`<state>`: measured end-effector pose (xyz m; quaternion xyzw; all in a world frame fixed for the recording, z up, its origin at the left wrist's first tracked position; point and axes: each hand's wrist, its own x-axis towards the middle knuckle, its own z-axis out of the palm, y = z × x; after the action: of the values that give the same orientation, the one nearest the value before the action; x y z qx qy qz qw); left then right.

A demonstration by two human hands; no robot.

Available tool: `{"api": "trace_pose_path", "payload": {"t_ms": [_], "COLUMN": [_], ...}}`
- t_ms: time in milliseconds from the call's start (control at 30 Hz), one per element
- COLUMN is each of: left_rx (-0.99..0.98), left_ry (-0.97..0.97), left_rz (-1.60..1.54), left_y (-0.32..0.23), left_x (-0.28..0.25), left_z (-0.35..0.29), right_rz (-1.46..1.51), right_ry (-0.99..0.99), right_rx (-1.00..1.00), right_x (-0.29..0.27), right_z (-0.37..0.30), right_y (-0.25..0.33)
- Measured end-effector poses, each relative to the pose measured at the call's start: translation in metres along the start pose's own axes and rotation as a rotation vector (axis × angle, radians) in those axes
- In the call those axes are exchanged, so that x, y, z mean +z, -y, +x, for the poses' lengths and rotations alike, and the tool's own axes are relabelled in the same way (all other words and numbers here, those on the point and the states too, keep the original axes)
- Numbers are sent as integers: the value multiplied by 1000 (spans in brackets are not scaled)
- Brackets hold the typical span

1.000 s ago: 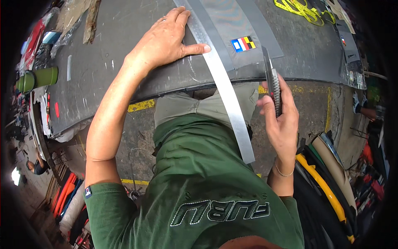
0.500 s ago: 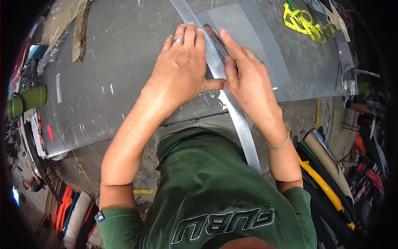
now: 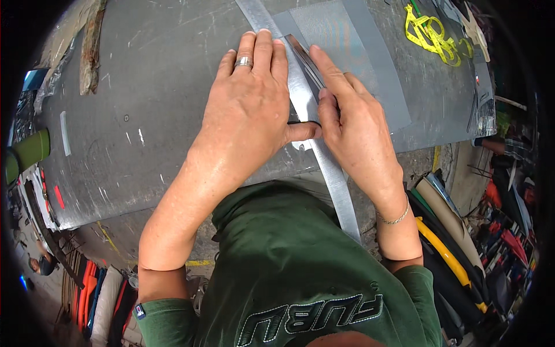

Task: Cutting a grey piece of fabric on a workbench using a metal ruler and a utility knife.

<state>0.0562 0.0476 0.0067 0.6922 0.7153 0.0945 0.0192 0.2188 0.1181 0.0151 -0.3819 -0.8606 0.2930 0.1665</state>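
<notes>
A long metal straightedge lies slantwise across the near part of the grey table, and its near end juts past the edge toward my body. Flat on the table and along its left side rests my left hand, fingers stretched, with the fingertips at the metal and the thumb across it. My right hand grips a slim, dark metallic knife against the straightedge's right side, index finger stretched out along it. The knife's lower end is hidden by my fingers. A translucent grey sheet lies under and right of the knife.
A yellow tape measure lies tangled at the far right. On the left are a rough wooden strip and a green roll. Rolls of material stand below the table at right, others at left.
The whole view has shifted slightly. Both hands, the straightedge and the knife keep nearly the same places relative to each other.
</notes>
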Motion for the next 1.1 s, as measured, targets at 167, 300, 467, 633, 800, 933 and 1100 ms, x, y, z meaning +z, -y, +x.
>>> {"api": "trace_pose_path", "payload": {"t_ms": [167, 300, 467, 633, 800, 933, 1100], "left_rx": [1, 3, 6, 13, 8, 70, 402], "left_ry": [-1, -5, -12, -18, 44, -178, -724], "left_rz": [9, 16, 33, 44, 61, -9, -103], "left_y": [0, 0, 0, 1, -1, 9, 29], "left_x": [0, 0, 1, 2, -2, 20, 63], "left_z": [0, 0, 0, 0, 2, -6, 6], "right_rz": [11, 24, 11, -27, -28, -28, -36], "right_ry": [23, 47, 65, 82, 30, 32, 49], "right_rx": [16, 1, -5, -24, -17, -17, -29], "right_x": [-1, -3, -4, -6, -1, 0, -2], "right_z": [1, 2, 2, 3, 1, 1, 1], "right_y": [0, 1, 3, 4, 6, 5, 7]}}
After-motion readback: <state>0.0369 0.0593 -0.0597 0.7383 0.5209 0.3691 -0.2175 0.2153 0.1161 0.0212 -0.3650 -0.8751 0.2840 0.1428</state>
